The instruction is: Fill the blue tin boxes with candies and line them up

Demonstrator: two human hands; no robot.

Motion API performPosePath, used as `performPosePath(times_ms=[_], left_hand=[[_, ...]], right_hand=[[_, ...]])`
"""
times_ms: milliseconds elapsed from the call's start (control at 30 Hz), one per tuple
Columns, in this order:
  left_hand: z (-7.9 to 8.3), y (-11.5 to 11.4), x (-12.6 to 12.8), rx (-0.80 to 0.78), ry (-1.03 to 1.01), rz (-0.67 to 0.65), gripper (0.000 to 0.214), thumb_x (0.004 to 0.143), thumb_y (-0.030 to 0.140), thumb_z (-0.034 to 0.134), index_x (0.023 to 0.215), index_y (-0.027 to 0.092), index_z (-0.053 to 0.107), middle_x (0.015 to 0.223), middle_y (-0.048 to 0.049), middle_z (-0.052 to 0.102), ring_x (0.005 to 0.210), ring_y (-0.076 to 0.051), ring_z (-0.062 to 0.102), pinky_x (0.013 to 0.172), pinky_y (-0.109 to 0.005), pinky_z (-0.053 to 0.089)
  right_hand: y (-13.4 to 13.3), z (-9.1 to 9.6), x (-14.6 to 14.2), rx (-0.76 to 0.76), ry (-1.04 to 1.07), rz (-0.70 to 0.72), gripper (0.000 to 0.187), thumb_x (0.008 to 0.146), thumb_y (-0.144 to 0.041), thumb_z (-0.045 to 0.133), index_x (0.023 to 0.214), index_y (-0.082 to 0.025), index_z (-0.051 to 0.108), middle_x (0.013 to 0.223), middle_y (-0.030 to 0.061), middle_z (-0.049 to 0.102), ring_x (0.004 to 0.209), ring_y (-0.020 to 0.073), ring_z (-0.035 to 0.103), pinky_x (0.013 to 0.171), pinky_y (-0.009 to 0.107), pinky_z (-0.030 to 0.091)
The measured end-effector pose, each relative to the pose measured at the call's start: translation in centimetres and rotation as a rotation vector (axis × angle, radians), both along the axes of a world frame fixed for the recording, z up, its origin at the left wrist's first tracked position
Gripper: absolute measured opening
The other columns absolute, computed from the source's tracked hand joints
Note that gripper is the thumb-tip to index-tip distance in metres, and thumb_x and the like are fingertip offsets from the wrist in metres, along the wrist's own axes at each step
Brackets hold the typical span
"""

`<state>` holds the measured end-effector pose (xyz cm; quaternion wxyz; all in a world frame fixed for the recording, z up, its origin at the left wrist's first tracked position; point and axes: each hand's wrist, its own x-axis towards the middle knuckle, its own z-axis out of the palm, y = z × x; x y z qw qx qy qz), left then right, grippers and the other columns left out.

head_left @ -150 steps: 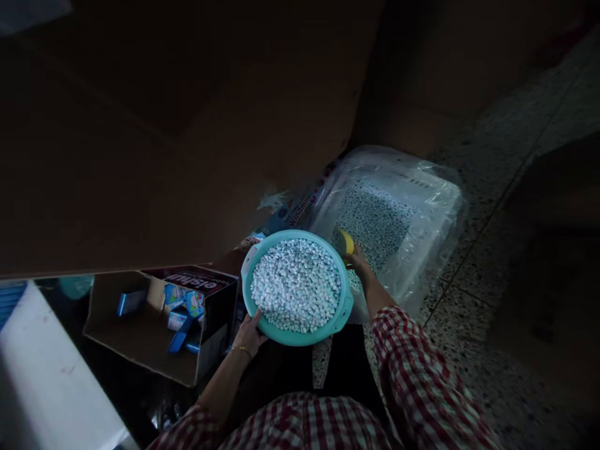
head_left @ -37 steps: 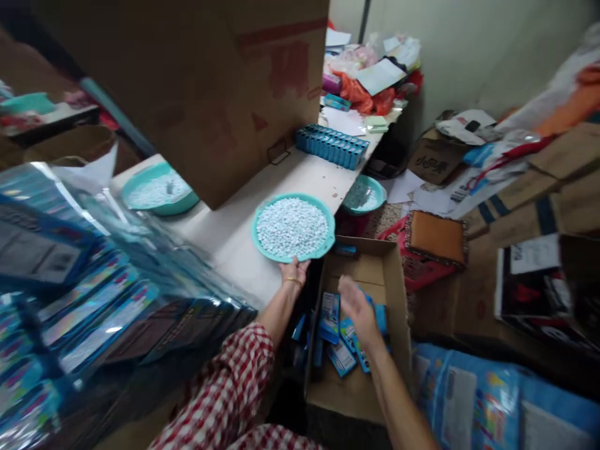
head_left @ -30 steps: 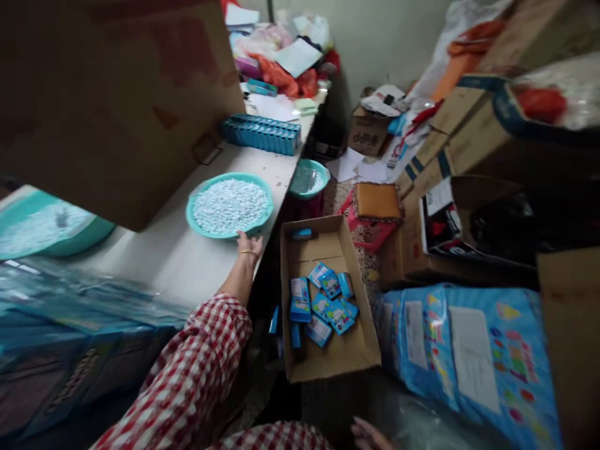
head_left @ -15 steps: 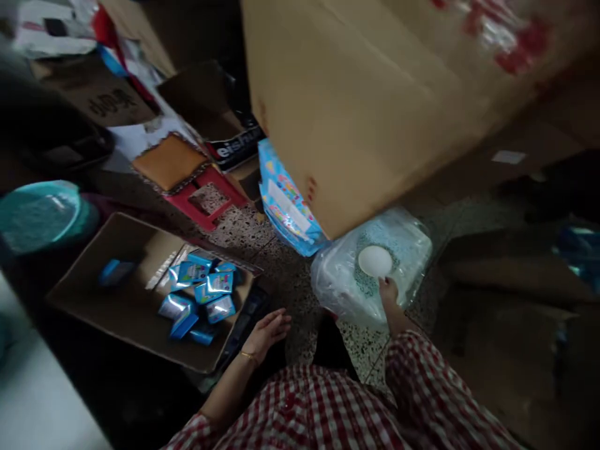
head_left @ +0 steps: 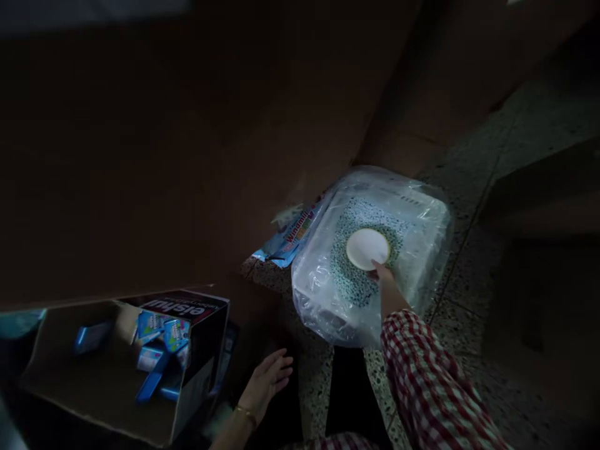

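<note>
My right hand (head_left: 383, 274) grips the near rim of a small white bowl (head_left: 367, 249). Under the bowl lie many small blue-green pellets (head_left: 349, 275), spread in a white tub (head_left: 424, 219) lined with clear plastic. Whether the bowl holds anything is hard to make out. My left hand (head_left: 267, 377), a bracelet at its wrist, hangs empty with fingers stretched, between my legs and an open carton (head_left: 107, 412). Several small blue packets (head_left: 150, 359) lie inside that carton.
A large brown cardboard box (head_left: 187, 156) looms close overhead, covering the upper left. A blue printed bag (head_left: 295, 234) rests against the tub's left side. Dark cartons (head_left: 539, 312) stand at the right on speckled floor (head_left: 457, 331).
My view has moved closer to the tub, and the large box now covers the stool and much of the left side. My right hand still holds the bowl over the pellets.
</note>
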<state>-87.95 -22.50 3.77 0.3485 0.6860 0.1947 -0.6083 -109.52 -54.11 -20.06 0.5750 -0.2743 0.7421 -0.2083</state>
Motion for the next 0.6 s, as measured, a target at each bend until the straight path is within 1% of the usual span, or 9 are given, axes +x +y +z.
performPosePath(times_ms=[67,133,167,233,300,400,433,500,600], left_hand=[[-0.6,-0.4,-0.9,0.036,-0.004,-0.019,0.055,0.069,0.041,0.069,0.115,0.015,0.052,0.113,-0.0138,0.062,0.087,-0.017,0.063,0.080,-0.030,0.046],[-1.0,-0.9,-1.5,0.057,0.003,-0.035,0.056,0.068,0.042,0.069,0.115,0.015,0.053,0.113,-0.0141,0.061,0.088,-0.017,0.062,0.082,-0.030,0.046],[-1.1,-1.1,-1.7,0.063,0.007,-0.042,0.057,0.068,0.042,0.069,0.115,0.016,0.053,0.114,-0.0141,0.061,0.089,-0.017,0.062,0.082,-0.030,0.046],[-1.2,-1.4,-2.0,0.072,0.000,-0.046,0.058,0.068,0.044,0.070,0.115,0.016,0.053,0.114,-0.0143,0.060,0.090,-0.018,0.062,0.083,-0.030,0.045],[-1.4,-1.5,-2.1,0.079,-0.016,-0.044,0.060,0.066,0.045,0.070,0.116,0.015,0.053,0.115,-0.0144,0.060,0.091,-0.018,0.061,0.083,-0.031,0.045],[-1.9,-1.2,-2.2,0.086,-0.034,-0.035,0.062,0.065,0.047,0.071,0.116,0.016,0.054,0.115,-0.0142,0.060,0.094,-0.019,0.061,0.085,-0.032,0.045],[-2.1,-1.1,-2.2,0.089,-0.039,-0.033,0.062,0.064,0.048,0.071,0.115,0.016,0.054,0.115,-0.0142,0.060,0.094,-0.019,0.061,0.085,-0.032,0.045],[-2.4,-1.0,-2.3,0.101,-0.055,-0.024,0.063,0.062,0.047,0.072,0.114,0.016,0.055,0.113,-0.0143,0.061,0.093,-0.020,0.061,0.085,-0.032,0.045],[-2.5,-1.1,-2.5,0.116,-0.077,-0.022,0.063,0.060,0.046,0.074,0.113,0.015,0.057,0.111,-0.0144,0.062,0.092,-0.020,0.062,0.085,-0.033,0.045]], right_hand=[[-0.3,-0.9,0.3,0.023,-0.006,-0.005,0.043,0.065,-0.028,0.056,0.106,-0.017,0.053,0.068,0.0022,0.059,0.061,0.0167,0.058,0.054,0.032,0.053],[-1.3,-0.8,0.6,0.010,-0.012,0.006,0.053,0.066,-0.022,0.052,0.118,-0.017,0.046,0.082,0.0039,0.062,0.069,0.0166,0.060,0.059,0.033,0.054],[-2.2,-0.4,0.7,-0.045,0.019,0.048,0.058,0.066,-0.019,0.050,0.123,-0.017,0.043,0.089,0.0054,0.062,0.074,0.0174,0.060,0.063,0.034,0.054],[-4.8,0.8,1.2,-0.230,0.148,0.182,0.066,0.066,-0.014,0.048,0.131,-0.016,0.036,0.105,0.0089,0.059,0.091,0.0211,0.058,0.075,0.038,0.052],[-7.9,2.2,2.3,-0.447,0.334,0.335,0.071,0.068,-0.009,0.044,0.137,-0.018,0.030,0.125,0.0112,0.048,0.113,0.0249,0.047,0.090,0.043,0.044],[-11.0,3.5,4.8,-0.677,0.592,0.573,0.067,0.077,-0.005,0.037,0.141,-0.022,0.025,0.145,0.0111,0.023,0.133,0.0291,0.015,0.102,0.050,0.029],[-11.2,3.6,5.7,-0.733,0.658,0.674,0.064,0.080,-0.005,0.034,0.141,-0.022,0.026,0.147,0.0116,0.019,0.135,0.0313,0.008,0.102,0.053,0.026],[-10.3,3.3,7.3,-0.780,0.701,0.842,0.060,0.083,-0.007,0.032,0.140,-0.023,0.029,0.147,0.0124,0.016,0.135,0.0350,0.002,0.100,0.057,0.024],[-6.6,2.2,8.5,-0.701,0.616,0.957,0.058,0.083,-0.009,0.034,0.139,-0.022,0.031,0.146,0.0133,0.018,0.133,0.0371,0.007,0.098,0.057,0.024]])
